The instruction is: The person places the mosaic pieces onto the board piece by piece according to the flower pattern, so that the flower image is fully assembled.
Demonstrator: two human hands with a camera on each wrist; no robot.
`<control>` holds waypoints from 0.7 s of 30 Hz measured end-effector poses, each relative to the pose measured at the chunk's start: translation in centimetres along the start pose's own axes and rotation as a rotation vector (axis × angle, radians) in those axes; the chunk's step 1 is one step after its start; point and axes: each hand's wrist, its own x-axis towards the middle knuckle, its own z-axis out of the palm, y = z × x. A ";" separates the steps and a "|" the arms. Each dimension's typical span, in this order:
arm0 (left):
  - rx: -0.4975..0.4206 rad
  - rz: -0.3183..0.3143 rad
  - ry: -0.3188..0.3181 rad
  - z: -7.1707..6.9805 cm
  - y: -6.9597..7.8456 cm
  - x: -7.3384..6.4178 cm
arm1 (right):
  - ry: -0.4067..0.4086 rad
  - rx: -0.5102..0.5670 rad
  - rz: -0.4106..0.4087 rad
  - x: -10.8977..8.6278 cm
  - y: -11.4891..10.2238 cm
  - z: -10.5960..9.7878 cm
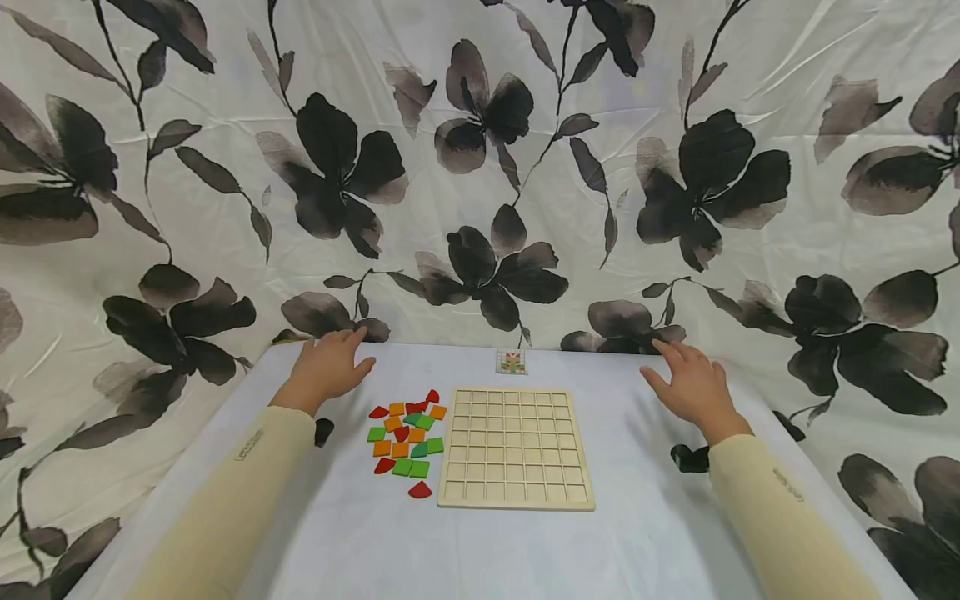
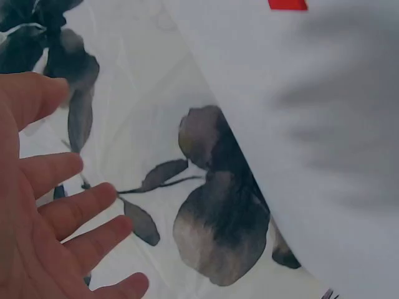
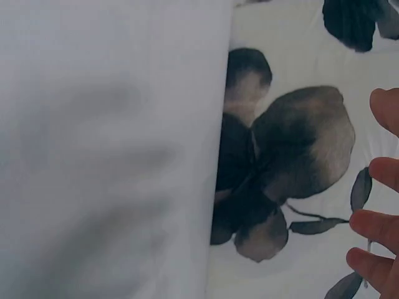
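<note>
Many pieces (image 1: 402, 433) at nine o'clock from board (image 1: 514, 454), presumably leaving it uncovered; left hand (image 1: 327, 369) at ten, right hand (image 1: 693, 392) at two, grips released.

Pale yellow sleeves (image 1: 232, 500), small dark lettering (image 1: 249, 445) (too tiny to read), black wrist cameras (image 1: 690, 459)

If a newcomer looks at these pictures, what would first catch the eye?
Probably the big dark flowers on the pale cloth behind the white table. Then the bright red, orange and green pieces lying just left of the pale gridded board. The left hand and right hand are held near the table's far edge, one on each side.
</note>
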 end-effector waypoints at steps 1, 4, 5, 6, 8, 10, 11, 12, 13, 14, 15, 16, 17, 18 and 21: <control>-0.004 0.004 -0.002 0.2 0.1 -0.2 | 0.001 0.006 -0.005 -0.2 -0.2 0.0; -0.020 0.005 -0.027 0.8 0.2 -0.7 | 0.000 0.023 -0.023 -0.7 -0.9 0.3; -0.022 0.007 -0.037 1.0 0.3 -0.8 | 0.001 0.027 -0.029 -0.8 -1.2 0.4; -0.028 0.009 -0.049 1.2 0.3 -0.9 | -0.001 0.031 -0.034 -1.0 -1.4 0.6; -0.040 0.013 -0.077 1.5 0.4 -1.0 | -0.002 0.037 -0.043 -1.3 -1.8 1.1; -0.054 0.018 -0.104 1.8 0.6 -1.2 | -0.007 0.044 -0.053 -1.6 -2.1 1.5; -0.066 0.020 -0.118 1.9 0.7 -1.2 | -0.010 0.047 -0.056 -1.7 -2.3 1.8; -0.079 0.021 -0.132 2.0 0.9 -1.4 | -0.016 0.050 -0.058 -1.8 -2.4 2.1; -0.092 0.020 -0.146 2.1 1.0 -1.5 | -0.019 0.055 -0.062 -1.9 -2.5 2.4; -0.104 0.021 -0.158 2.3 1.1 -1.6 | -0.026 0.061 -0.065 -2.0 -2.6 2.7; -0.118 0.015 -0.170 2.4 1.2 -1.8 | -0.030 0.067 -0.067 -2.0 -2.7 3.0; -0.132 0.013 -0.179 2.7 1.2 -1.9 | -0.036 0.072 -0.068 -2.1 -2.8 3.3; -0.148 0.012 -0.190 2.9 1.2 -2.0 | -0.042 0.076 -0.071 -2.1 -2.9 3.6; -0.160 0.011 -0.197 3.2 1.2 -2.1 | -0.048 0.082 -0.075 -2.2 -3.0 3.8; -0.198 -0.007 -0.218 4.2 1.2 -2.2 | -0.073 0.104 -0.081 -2.5 -3.6 4.6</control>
